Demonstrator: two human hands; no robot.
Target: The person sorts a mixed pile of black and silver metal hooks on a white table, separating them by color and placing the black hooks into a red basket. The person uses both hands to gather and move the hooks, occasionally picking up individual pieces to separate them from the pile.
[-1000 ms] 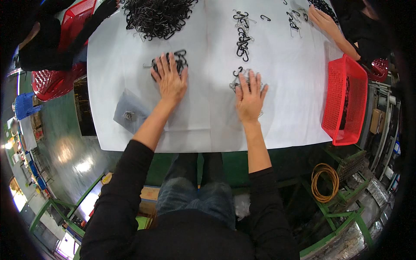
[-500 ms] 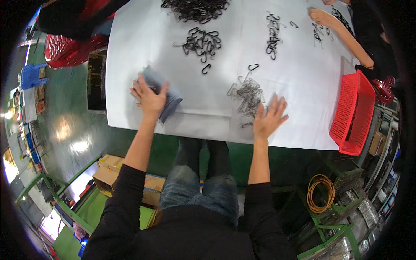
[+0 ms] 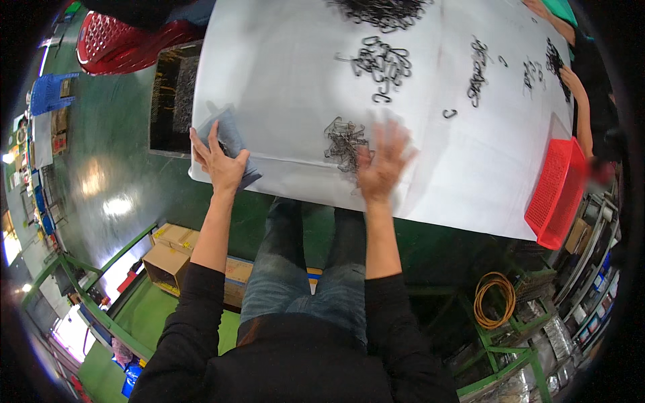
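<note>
From my remote seat, looking down through the head camera, I have both bare hands over the white worktop. My left hand is at the near left edge, on a crumpled grey-blue plastic bag; its fingers and thumb stand apart with the bag showing between them — I cannot tell whether that grip is clamped on it. My right hand is blurred, its grip wide, fingers spread, just beside the right side of a small tangle of thin dark hooks that lies near the front edge, between my two hands. Beyond it sits a cluster of thicker black hooks, with a large black heap at the far edge. Off to the right, a single hook lies near a narrow row of hooks. A red basket stands at the right — a co-worker's hand reaches in farther back.
</note>
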